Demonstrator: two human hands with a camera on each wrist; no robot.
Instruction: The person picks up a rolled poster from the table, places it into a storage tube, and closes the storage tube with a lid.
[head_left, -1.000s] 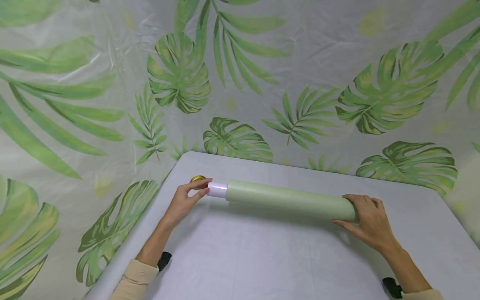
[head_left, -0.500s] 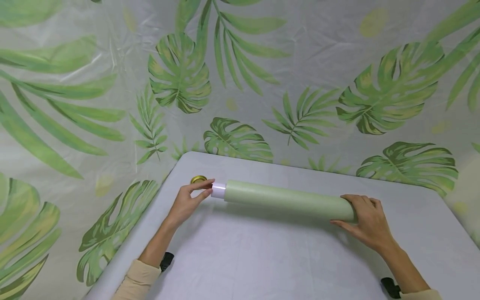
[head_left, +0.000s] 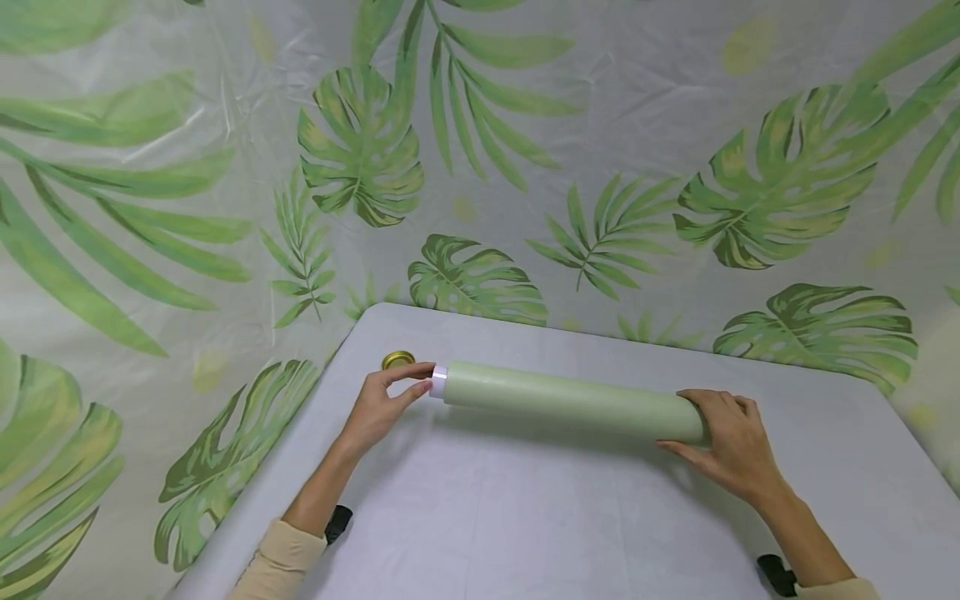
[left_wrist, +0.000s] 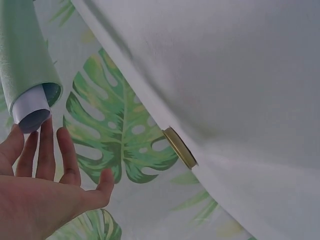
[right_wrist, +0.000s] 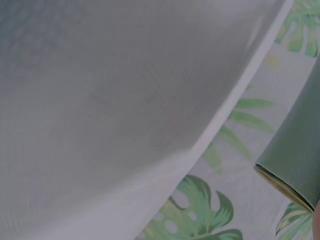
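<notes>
A long pale green tube (head_left: 562, 400) is held level over the table, its shadow falling on the cloth below. From its left mouth a short length of a white rolled sheet (head_left: 438, 382) sticks out. My left hand (head_left: 375, 412) pinches the end of that roll between thumb and fingers; in the left wrist view the roll (left_wrist: 31, 100) sits inside the tube's opening. At the other end my right hand (head_left: 738, 446) grips the tube from the side, thumb below and fingers above. The right wrist view shows a gold rim (right_wrist: 285, 187) on that end.
A round gold lid (head_left: 397, 359) lies on the white-covered table (head_left: 540, 517), just behind my left fingers. Behind the table's far edge hangs a leaf-patterned curtain (head_left: 480, 167). Black straps with small devices are on both wrists.
The white roll has slid rightward into the tube, so much less of it shows. My left hand has moved right with it; the right hand and tube have shifted slightly left.
</notes>
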